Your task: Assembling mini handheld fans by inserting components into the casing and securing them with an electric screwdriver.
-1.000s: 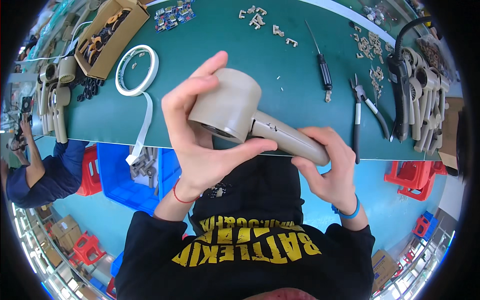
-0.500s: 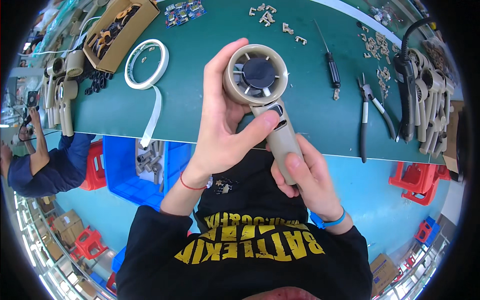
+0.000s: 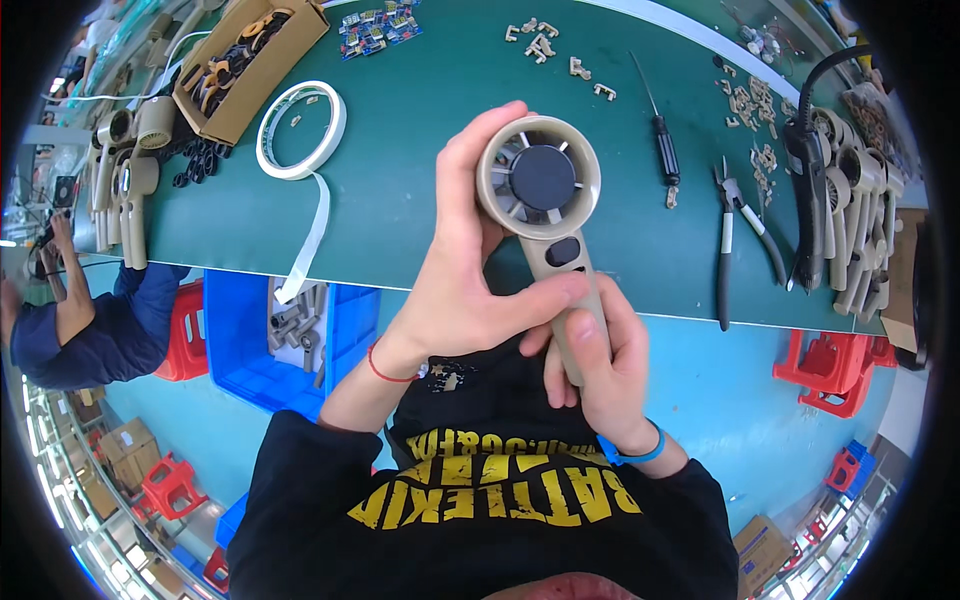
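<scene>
Left hand [image 3: 468,285] wraps fan [image 3: 543,178], right hand [image 3: 612,375] clamps handle [image 3: 542,263], likely fitting button [image 3: 563,251]; next press needs both steady

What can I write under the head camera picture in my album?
Left grip cradling a beige handheld fan, right grip around its handle, at a green table.

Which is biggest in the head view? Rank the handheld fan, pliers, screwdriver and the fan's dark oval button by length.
1. Handheld fan, partly covered; being nearer the camera likely enlarges it.
2. Pliers and screwdriver: too alike in length to rank.
3. Dark oval button.
</scene>
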Motion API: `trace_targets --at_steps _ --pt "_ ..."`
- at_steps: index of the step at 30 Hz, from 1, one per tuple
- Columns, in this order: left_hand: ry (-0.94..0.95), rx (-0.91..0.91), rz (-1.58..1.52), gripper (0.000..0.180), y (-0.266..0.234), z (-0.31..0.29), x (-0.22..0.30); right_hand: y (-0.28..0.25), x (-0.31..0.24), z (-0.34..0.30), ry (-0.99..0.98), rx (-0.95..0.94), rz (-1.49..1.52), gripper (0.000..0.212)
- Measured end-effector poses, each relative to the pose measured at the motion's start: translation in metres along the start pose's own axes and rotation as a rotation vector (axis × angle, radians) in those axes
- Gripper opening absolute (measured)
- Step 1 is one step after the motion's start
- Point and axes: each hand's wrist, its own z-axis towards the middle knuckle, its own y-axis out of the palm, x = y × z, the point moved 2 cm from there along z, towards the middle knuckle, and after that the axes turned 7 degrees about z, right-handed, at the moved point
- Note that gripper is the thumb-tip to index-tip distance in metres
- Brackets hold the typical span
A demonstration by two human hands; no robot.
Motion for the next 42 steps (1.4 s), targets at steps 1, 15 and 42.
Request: trace_targets --at_steps 1,15,42 --pt "0.0 -0.001 -0.002 0.101 -0.001 0.0 0.0 0.005 -0.002 0.0 -0.018 0.056 0.049 0.045" --pt "-0.007 0.106 0.072 0.096 -0.007 -0.003 -0.004 0.001 0.011 0.009 0.068 -0.053 0.133 0.044" --pt "-0.395 0.045 -0.412 0.05 0.003 -0.01 0.016 -0.052 -0.041 0.019 -0.458 0.461 -0.85 0.014"
